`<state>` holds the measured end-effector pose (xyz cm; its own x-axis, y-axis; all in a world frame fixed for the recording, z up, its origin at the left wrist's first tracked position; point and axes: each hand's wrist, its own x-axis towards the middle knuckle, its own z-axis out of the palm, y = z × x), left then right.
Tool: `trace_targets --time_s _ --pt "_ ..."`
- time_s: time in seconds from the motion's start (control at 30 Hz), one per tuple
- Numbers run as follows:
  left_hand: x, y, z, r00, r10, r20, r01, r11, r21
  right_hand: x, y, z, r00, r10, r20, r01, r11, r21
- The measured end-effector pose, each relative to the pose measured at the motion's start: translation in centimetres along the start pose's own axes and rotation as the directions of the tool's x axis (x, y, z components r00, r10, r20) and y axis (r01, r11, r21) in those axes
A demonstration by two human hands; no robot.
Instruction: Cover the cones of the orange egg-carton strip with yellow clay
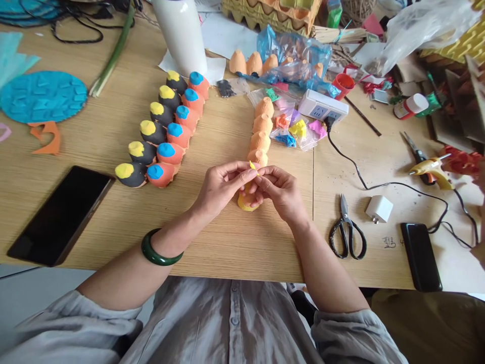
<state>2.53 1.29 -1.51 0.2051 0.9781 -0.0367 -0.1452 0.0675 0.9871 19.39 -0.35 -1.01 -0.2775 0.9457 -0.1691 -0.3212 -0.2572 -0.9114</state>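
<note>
Between my fingertips sits a small piece of yellow clay, pinched by both hands. My left hand and my right hand meet over the near end of an orange egg-carton strip. The strip's nearest cup is covered in yellow, partly hidden under my fingers. To the left stand two finished-looking rows of carton cups: a black row with yellow tops and an orange-red row with blue tops. Small bags of coloured clay lie right of the strip.
A large phone lies at left, scissors and a white charger at right. A power strip trails a black cord. A glue gun rests farther right. At the back stand a white bottle and egg trays.
</note>
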Motion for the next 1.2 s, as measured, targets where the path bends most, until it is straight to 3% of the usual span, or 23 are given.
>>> trace_targets --time_s 0.3,0.7,1.0,1.1,1.2 --pt "0.45 -0.11 -0.02 0.996 -0.032 -0.084 0.023 0.994 -0.103 -0.03 0.02 -0.53 1.000 0.010 0.001 -0.010 0.999 -0.047" --pt "0.09 0.30 0.13 0.997 -0.061 -0.055 0.053 0.990 -0.133 -0.08 -0.11 -0.22 0.998 0.016 -0.056 -0.019 0.999 -0.048" --pt "0.38 0.37 0.02 0.991 -0.078 -0.105 0.068 0.993 -0.097 -0.12 -0.29 -0.06 0.997 0.000 -0.075 -0.005 0.998 -0.068" --pt "0.43 0.01 -0.19 0.994 -0.096 -0.046 0.093 0.994 -0.062 0.06 -0.01 -0.28 0.993 -0.049 -0.108 0.039 0.994 -0.098" --pt "0.30 -0.47 -0.40 0.999 -0.041 -0.017 0.042 0.997 0.067 0.34 0.40 -0.73 0.978 -0.111 -0.174 0.083 0.984 -0.159"
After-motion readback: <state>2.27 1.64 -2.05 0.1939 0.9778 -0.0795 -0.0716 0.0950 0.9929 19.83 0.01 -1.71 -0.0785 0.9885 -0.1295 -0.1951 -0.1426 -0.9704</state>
